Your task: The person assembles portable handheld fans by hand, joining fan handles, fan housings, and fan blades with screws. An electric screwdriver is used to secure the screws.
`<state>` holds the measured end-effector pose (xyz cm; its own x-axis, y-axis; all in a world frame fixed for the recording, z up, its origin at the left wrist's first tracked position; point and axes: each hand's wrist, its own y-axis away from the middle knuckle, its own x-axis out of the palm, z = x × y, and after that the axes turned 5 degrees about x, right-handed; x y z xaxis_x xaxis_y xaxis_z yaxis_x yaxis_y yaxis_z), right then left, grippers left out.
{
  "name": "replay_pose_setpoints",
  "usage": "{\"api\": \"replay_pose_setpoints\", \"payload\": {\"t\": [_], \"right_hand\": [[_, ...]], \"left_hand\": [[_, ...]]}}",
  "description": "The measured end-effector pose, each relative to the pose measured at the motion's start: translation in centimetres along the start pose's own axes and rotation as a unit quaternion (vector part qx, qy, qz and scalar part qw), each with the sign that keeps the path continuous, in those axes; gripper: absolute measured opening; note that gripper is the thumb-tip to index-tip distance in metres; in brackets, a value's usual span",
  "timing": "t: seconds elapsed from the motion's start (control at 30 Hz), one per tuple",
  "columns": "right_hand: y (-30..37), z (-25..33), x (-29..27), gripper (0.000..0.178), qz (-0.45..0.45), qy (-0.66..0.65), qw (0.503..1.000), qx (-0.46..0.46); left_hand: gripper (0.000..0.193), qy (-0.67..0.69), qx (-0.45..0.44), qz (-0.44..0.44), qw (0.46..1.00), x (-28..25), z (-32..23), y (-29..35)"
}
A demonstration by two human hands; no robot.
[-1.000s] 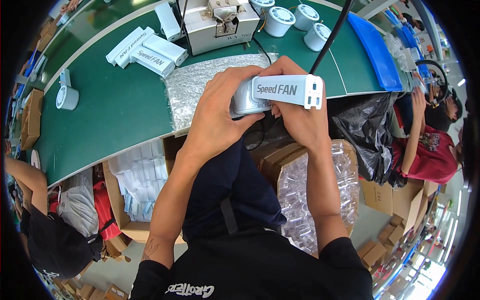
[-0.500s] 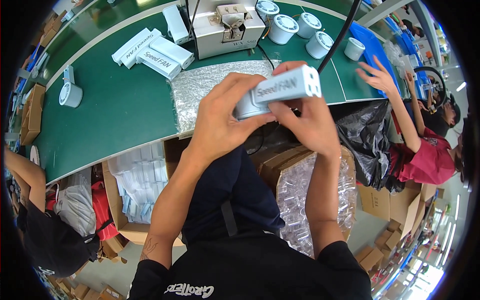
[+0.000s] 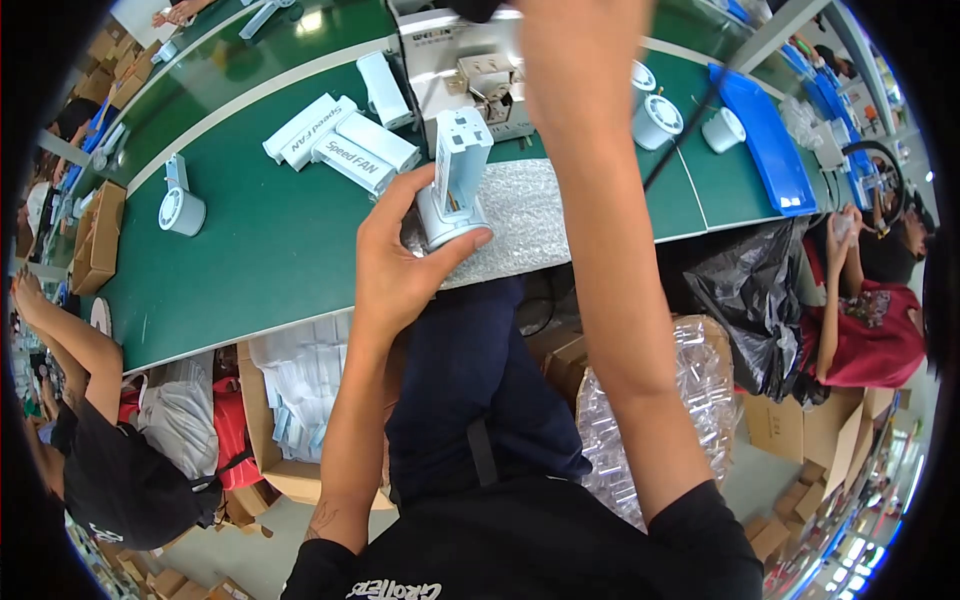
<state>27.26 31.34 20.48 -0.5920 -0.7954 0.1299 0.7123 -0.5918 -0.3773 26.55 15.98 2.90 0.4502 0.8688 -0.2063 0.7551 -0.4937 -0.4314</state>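
Note:
My left hand (image 3: 398, 250) is closed around the round base of a pale blue-white handheld fan body (image 3: 461, 165). The body stands upright over the bubble-wrap mat, its hollow handle open toward me, with a wire low inside. My right arm reaches up to the top edge, where the right hand (image 3: 585, 15) is mostly cut off and its fingers do not show. A dark object (image 3: 474, 8), too cropped to name, hangs beside it. Behind the fan stands a metal machine (image 3: 430, 55) with a clamp-like front, partly hidden by my right arm.
Several white handle shells (image 3: 355, 150) lie left of the machine. Round fan heads (image 3: 657, 122) stand at right, near a blue tray (image 3: 765, 140). A fan with a short handle (image 3: 182, 208) sits far left. Boxes of parts (image 3: 290, 470) stand below the table edge; co-workers sit on both sides.
My right hand has let go of the fan and moved up to the top edge. The left hand has lowered the fan toward the mat and turned its handle upright, hollow side showing.

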Motion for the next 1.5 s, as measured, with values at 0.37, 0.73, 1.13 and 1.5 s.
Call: {"api": "replay_pose_setpoints", "payload": {"t": [0.37,0.73,1.13,1.5], "right_hand": [[-4.0,-1.8,-2.2,0.061,-0.053,-0.127,0.981,-0.14],[-7.4,-2.9,-0.1,0.072,0.06,-0.08,0.987,-0.125],[0.1,-1.4,-4.8,0.078,0.066,-0.113,0.977,-0.17],[0.4,-1.5,0.8,0.078,0.263,-0.4,0.877,-0.04]], "left_hand": [[0.062,0.057,-0.022,-0.032,0.998,0.1,0.2,-0.3],[0.065,-0.002,0.016,-0.034,0.999,0.2,0.4,-0.2],[0.062,-0.034,0.035,-0.03,0.998,0.0,-0.6,-0.7],[0.061,-0.03,0.027,-0.024,0.999,0.1,-0.7,-0.8]]}}
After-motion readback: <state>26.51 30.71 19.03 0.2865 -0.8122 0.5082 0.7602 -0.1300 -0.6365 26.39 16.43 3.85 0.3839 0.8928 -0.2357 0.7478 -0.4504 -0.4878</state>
